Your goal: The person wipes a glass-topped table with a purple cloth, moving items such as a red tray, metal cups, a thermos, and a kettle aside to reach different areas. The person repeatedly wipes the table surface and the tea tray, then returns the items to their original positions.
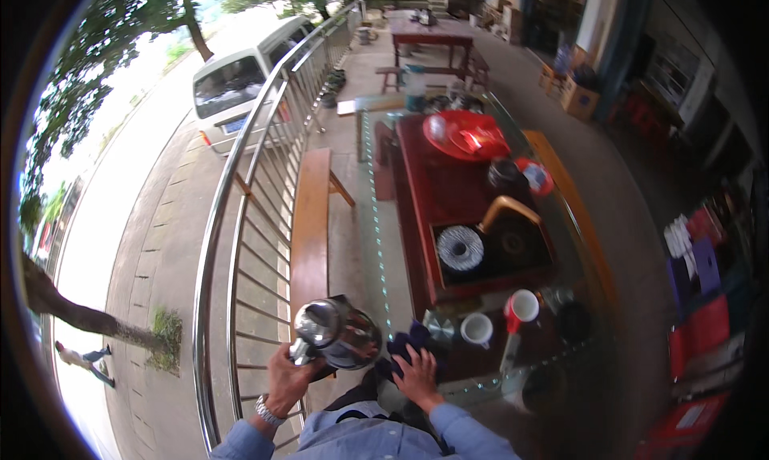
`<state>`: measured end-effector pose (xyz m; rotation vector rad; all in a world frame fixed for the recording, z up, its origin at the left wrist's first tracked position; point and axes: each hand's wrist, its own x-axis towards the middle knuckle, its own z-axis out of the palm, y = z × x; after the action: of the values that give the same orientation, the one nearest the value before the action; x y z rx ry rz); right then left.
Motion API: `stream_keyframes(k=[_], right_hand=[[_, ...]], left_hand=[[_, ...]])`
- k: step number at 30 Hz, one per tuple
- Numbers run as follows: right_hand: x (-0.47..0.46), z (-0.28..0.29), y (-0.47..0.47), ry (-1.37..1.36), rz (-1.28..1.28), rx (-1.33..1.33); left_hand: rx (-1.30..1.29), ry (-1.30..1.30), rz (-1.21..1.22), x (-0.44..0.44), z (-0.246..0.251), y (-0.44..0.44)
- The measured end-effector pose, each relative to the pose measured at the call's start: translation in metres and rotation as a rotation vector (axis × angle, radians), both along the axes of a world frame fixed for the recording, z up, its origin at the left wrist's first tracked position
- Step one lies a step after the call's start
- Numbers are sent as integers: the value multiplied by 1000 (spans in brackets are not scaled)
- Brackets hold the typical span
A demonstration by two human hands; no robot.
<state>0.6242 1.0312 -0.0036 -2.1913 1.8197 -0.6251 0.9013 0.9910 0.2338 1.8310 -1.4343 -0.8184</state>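
Note:
A shiny stainless-steel kettle (pixel 348 335) is tilted in front of my body, left of the glass-topped table (pixel 384 268). My left hand (pixel 292 373), with a metal-band watch on the wrist, grips it at its handle side. On the table's near left corner my right hand (pixel 419 373) rests on a dark purple cloth (pixel 414 340), fingers spread over it. Whether the fingers pinch the cloth is hard to see. Beside the cloth are a round metallic object (pixel 439 325), a white cup (pixel 477 329) and a red-and-white cup (pixel 524 307).
A dark red tea tray (pixel 432 178) carries a patterned disc (pixel 459 248), a tan curved spout or handle (pixel 507 211) and a red plate (pixel 462 134). Wooden benches (pixel 311 220) flank the table. A metal railing (pixel 223 220) runs along the left; a person (pixel 84 359) walks beyond it.

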Motion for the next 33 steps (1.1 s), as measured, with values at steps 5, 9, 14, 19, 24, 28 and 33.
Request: stream_keyframes(k=[5, 9, 14, 19, 24, 28, 33], right_hand=[[-2, 13, -12, -73, 51, 87], [-24, 37, 3, -227, 85, 120], [-90, 61, 70, -424, -89, 104], [-142, 56, 145, -584, -664, 393], [-160, 44, 202, -693, -905, 342], [-182, 42, 204, -638, -1005, 369], [-254, 49, 164, -291, -951, 176]], left_hand=[[17, 29, 128, -16, 20, 43], [-53, 17, 70, -19, 34, 56], [-122, 56, -51, -20, 36, 43], [-68, 211, -142, -31, 21, 24], [10, 162, -287, -45, 4, 2], [63, 124, -396, -57, 7, -3], [78, 164, -392, -76, 16, 8]])
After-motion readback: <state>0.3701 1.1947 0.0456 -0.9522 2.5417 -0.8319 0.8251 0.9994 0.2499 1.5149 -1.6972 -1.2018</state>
